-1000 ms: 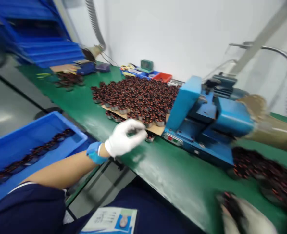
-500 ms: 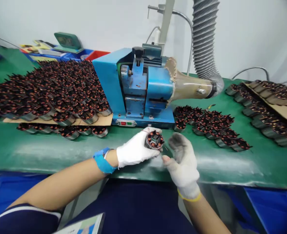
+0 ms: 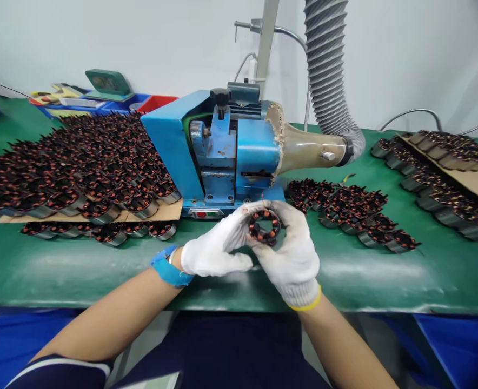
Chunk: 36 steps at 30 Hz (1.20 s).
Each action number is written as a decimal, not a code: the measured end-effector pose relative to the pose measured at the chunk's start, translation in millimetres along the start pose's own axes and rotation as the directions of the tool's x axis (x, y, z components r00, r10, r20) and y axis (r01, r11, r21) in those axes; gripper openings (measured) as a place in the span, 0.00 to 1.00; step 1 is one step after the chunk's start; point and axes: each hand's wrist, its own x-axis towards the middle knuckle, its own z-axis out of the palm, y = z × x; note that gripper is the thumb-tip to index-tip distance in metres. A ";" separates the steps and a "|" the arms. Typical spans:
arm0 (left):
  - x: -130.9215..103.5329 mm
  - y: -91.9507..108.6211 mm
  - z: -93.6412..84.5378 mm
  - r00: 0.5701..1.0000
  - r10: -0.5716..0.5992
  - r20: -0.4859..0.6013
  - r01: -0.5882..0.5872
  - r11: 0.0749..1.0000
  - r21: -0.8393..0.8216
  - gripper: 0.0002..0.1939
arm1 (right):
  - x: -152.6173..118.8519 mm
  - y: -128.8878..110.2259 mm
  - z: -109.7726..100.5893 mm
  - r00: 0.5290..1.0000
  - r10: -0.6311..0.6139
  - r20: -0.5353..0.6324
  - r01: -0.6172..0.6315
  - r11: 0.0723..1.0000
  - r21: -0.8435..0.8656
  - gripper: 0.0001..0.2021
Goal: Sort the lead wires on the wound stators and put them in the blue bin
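A motor stator (image 3: 264,227), a metal ring with copper windings and a dark inner rim, is held up above the front of the bench, its opening towards me. My right hand (image 3: 293,248), in a white glove with a yellow cuff, is closed around its right side, thumb at the lower left edge. My left hand (image 3: 218,243), also gloved, lies against the stator's left and upper side. Its thumb is stretched out below, off the stator, and its fingertips are partly hidden. A thin reddish wire sticks up above the ring.
A blue machine (image 3: 212,156) stands behind my hands, with a grey ribbed hose (image 3: 330,70) at its right. Many stators (image 3: 80,156) are stacked on the left, a smaller group (image 3: 344,208) lies right of the machine, and more rows (image 3: 437,189) stand at far right.
My right hand has moved left and closed on the stator. My left thumb has come off it. The stator has tilted, so its open middle now faces me.
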 end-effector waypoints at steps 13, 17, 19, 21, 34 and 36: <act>40.6 -2.4 9.0 0.922 -0.024 -0.387 0.025 1.000 -0.004 0.33 | 49.2 11.4 36.7 0.980 0.190 -0.055 -0.195 0.975 -0.106 0.29; 42.6 -3.3 8.0 0.929 0.009 -0.370 0.010 0.999 0.050 0.34 | 47.6 12.5 42.1 0.982 0.167 -0.092 -0.173 0.983 -0.066 0.29; 42.2 -6.9 7.8 0.927 -0.005 -0.374 0.030 0.998 0.062 0.34 | 45.1 12.6 42.0 0.981 0.170 -0.091 -0.176 0.983 -0.057 0.28; 38.9 -11.2 6.8 0.925 -0.013 -0.381 0.039 0.997 0.062 0.33 | 43.5 12.3 35.9 0.984 0.164 -0.066 -0.167 0.985 -0.040 0.27; 8.5 -10.4 3.0 0.981 0.024 -0.193 0.046 0.936 0.348 0.32 | 52.4 21.7 6.5 0.923 0.356 0.147 -0.376 0.750 0.544 0.11; 9.4 -8.7 4.2 0.978 -0.027 -0.206 0.085 0.956 0.280 0.33 | 54.1 22.0 3.6 0.909 0.415 -0.024 -0.327 0.749 0.576 0.11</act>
